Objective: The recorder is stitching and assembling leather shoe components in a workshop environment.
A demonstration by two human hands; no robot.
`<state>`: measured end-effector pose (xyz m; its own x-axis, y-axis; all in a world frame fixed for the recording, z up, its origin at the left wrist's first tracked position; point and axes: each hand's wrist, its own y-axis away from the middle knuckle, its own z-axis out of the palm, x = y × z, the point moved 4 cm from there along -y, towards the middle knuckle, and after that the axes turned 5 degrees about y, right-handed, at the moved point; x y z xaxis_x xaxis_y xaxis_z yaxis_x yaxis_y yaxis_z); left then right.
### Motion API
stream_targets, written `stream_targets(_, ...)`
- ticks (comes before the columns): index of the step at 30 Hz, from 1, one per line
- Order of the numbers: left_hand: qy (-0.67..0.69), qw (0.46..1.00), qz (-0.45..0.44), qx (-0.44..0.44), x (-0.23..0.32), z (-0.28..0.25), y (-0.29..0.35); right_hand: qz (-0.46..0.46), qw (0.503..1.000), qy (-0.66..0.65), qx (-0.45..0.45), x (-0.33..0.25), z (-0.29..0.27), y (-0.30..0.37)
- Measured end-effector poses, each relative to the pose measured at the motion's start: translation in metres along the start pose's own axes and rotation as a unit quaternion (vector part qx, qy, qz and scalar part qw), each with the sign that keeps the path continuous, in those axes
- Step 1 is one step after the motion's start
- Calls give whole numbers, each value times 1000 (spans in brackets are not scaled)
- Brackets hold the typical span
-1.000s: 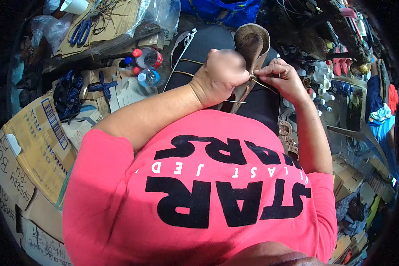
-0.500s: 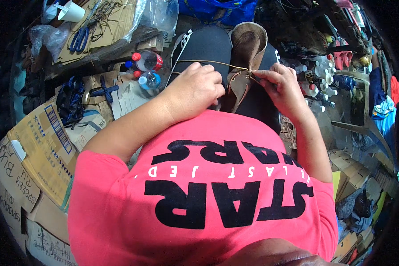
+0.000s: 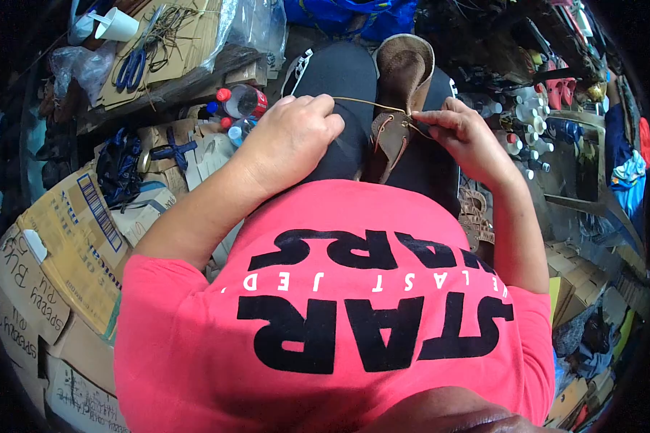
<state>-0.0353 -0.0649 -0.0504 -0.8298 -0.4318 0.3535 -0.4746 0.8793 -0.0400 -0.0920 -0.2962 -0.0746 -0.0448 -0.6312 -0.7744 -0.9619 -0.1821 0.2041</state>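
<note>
A brown leather shoe (image 3: 404, 68), its rounded end facing away from me, lies between my dark-trousered thighs. Tan lace (image 3: 361, 100) runs nearly straight from its middle to my left hand (image 3: 289, 137), which is closed around it over my left thigh. At the shoe's right edge, the thumb and forefinger of my right hand (image 3: 466, 133) pinch where the lace comes out. Whether they grip leather, lace or both is hard to see. A short piece of lace shows under those fingers. Lacing also runs along the nearer flap (image 3: 388, 133).
Blue-handled scissors (image 3: 131, 68) lie on cardboard at the upper left, near a white cup (image 3: 117, 25). Plastic bottles (image 3: 242, 102) stand left of my legs, and several more (image 3: 531, 112) on the right. Cardboard boxes (image 3: 72, 245) fill the left side. A blue bag (image 3: 354, 18) sits ahead.
My left hand has moved left, drawing the lace out into a longer, straighter line. My right hand stays at the shoe's edge, its wrist shifted slightly right.
</note>
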Motion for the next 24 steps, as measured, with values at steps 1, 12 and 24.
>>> stream_targets(1,16,1000,5,19,1,-1,1,-1,995,94,22,-3,1,3)
stream_targets(12,59,993,-16,101,-6,-10,0,-89,933,301,175,-13,32,25)
stream_targets(24,35,980,-55,188,-17,9,-21,-76,954,243,157,-3,21,19)
